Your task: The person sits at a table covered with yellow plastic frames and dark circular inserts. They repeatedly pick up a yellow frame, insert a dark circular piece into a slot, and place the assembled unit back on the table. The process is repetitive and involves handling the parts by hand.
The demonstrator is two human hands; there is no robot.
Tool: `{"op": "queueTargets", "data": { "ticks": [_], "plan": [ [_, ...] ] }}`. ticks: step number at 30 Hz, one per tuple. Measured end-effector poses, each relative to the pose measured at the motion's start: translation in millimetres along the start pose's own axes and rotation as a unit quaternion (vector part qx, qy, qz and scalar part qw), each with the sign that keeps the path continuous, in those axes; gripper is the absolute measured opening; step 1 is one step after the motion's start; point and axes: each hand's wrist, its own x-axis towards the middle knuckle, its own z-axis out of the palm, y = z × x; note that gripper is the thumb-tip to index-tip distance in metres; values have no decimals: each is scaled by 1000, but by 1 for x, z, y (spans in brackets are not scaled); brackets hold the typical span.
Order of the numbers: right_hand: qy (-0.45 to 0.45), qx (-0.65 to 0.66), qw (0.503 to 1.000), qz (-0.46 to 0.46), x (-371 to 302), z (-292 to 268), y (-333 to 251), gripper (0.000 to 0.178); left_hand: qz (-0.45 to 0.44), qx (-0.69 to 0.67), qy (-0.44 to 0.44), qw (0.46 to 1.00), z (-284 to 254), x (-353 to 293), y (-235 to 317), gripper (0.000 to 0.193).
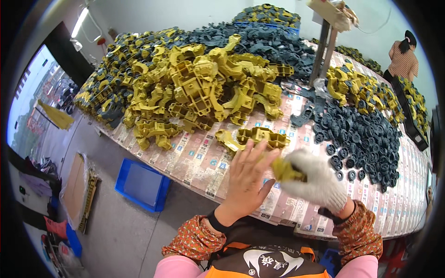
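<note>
My right hand [320,178], in a white knit glove, is closed round a yellow plastic toy-vehicle body part [285,169] just over the table's near edge. My bare left hand [248,173] is held beside it, fingers stretched out and apart. Whether its fingertips touch the part cannot be made out. Just beyond my hands lie another yellow body part [263,136] and a smaller yellow piece [228,140]. A large heap of yellow body parts [192,88] rises past them. To the right of my gloved hand spreads a pile of small dark wheels [364,134].
Dark plastic parts [264,41] are heaped at the back. Yellow pieces with wheels [359,88] lie beyond the wheel pile, near a metal post [321,53]. On the floor at left stands a blue bin [141,184]. Another person [402,58] stands at the far right.
</note>
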Motion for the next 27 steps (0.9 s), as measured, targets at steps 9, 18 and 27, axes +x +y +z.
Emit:
{"op": "queueTargets", "data": {
  "ticks": [9, 18, 27],
  "plan": [
    [195, 124, 963, 142, -26, -34, 80, 27, -302, -563, -73, 766, 44, -41, 8, 48],
    [181, -362, 897, 177, 41, -20, 156, 21, -449, -672, -114, 578, 28, -38, 17, 51],
    [142, -175, 966, 124, -2, 7, 118, 20, -477, -675, -102, 554, 33, -45, 28, 58]
  ]
}}
